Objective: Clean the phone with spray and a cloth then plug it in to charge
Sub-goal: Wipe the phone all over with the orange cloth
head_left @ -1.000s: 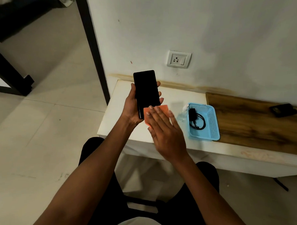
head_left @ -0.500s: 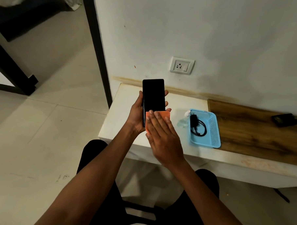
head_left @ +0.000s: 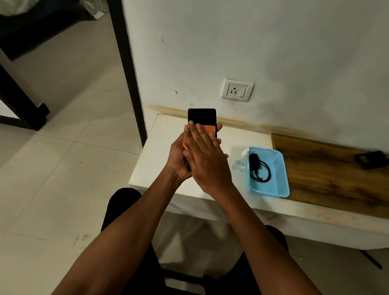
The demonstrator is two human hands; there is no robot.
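a seated person's left hand (head_left: 178, 158) holds a black slab phone (head_left: 202, 119) upright above the white worktop's (head_left: 158, 155) left end, fingers wrapped round its edges to steady it, while the right hand (head_left: 206, 159) presses an orange cloth (head_left: 207, 130) flat to the screen with straight fingers. a blue mesh basket (head_left: 279, 179) with a black charger (head_left: 256, 167) lies well apart, leaving room to wipe.

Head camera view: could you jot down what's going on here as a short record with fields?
Phone: upright, screen dark, held in left hand
Cloth: orange, pressed flat on the screen by right hand
Basket: blue, on white table, holds black charger
Spray bottle: clear, lying beside basket
Wall socket: nothing plugged in
Stage: wiping, not charging yet
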